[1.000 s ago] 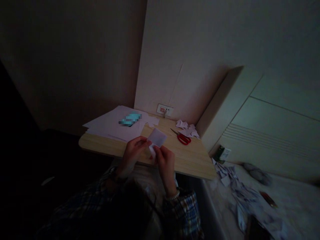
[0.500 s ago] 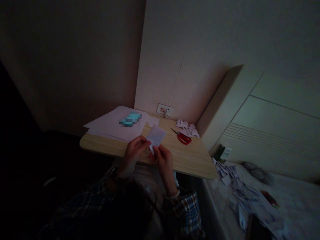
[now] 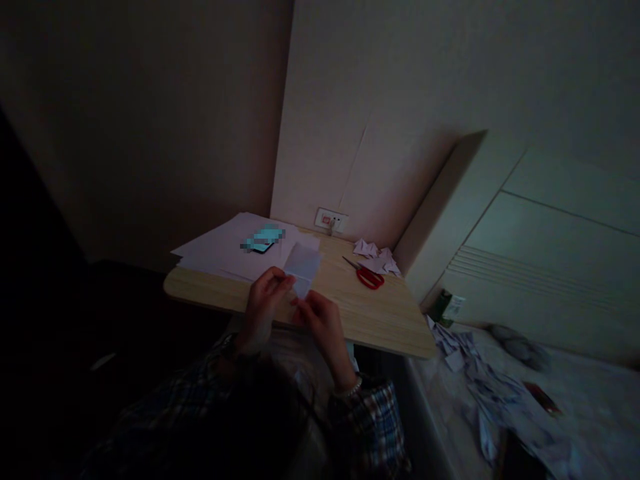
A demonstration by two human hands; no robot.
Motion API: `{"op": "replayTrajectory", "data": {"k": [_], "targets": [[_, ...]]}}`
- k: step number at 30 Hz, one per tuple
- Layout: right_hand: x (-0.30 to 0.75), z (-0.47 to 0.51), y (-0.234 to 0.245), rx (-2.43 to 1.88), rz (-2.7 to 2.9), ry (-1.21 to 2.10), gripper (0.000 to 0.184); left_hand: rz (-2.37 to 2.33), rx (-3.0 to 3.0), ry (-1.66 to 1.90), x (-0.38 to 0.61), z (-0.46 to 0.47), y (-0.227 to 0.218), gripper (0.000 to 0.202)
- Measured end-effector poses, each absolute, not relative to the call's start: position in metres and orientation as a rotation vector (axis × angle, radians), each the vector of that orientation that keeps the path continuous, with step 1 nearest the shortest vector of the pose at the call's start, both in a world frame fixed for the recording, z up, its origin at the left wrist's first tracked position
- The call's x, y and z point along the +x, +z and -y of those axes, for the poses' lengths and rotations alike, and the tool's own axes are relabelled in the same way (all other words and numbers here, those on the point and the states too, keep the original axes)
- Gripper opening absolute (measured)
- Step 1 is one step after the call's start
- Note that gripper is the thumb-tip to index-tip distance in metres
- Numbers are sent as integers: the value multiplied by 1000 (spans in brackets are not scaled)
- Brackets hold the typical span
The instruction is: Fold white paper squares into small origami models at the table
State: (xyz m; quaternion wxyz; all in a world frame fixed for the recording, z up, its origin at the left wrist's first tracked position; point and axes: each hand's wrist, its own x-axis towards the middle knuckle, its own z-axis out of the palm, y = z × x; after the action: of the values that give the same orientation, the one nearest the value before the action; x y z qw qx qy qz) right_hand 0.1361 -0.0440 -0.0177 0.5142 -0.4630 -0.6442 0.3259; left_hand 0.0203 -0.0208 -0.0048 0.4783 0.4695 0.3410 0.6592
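My left hand [image 3: 263, 305] pinches the lower left edge of a small white paper piece [image 3: 303, 265], held just above the wooden table [image 3: 385, 320]. My right hand [image 3: 320, 319] is closed on the paper's lower tip, fingers pressed together. Both hands sit close to the table's near edge. The room is dim, so fine folds in the paper cannot be made out.
Large white sheets [image 3: 220, 250] with a phone [image 3: 261, 240] on them lie at the table's far left. Red-handled scissors [image 3: 367, 275] and folded paper bits [image 3: 376, 257] sit at the right rear. Paper scraps [image 3: 480, 383] litter the bed at right. A wall socket [image 3: 329, 219] is behind.
The paper piece has swung up and leftward between my hands. My right hand's fingers slid down to its lower tip.
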Motion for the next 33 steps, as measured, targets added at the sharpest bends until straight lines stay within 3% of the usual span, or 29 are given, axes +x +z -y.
{"op": "replayTrajectory", "data": {"k": [5,9,15,26,33], "targets": [[144,42,-21,-1118,1527,756,14,-846,1246,1628,17,18,-5,16],[154,44,-17,-1034,1363,642,26,-819,1402,1573,14,15,-6,11],[160,52,-7,-1032,1317,538,16,-879,1664,1610,13,15,-5,6],[158,52,-9,-1046,1333,537,12,-655,1727,1407,14,22,-3,22],[156,53,-6,-1040,1343,368,8,-691,1556,1434,16,24,-2,16]]}}
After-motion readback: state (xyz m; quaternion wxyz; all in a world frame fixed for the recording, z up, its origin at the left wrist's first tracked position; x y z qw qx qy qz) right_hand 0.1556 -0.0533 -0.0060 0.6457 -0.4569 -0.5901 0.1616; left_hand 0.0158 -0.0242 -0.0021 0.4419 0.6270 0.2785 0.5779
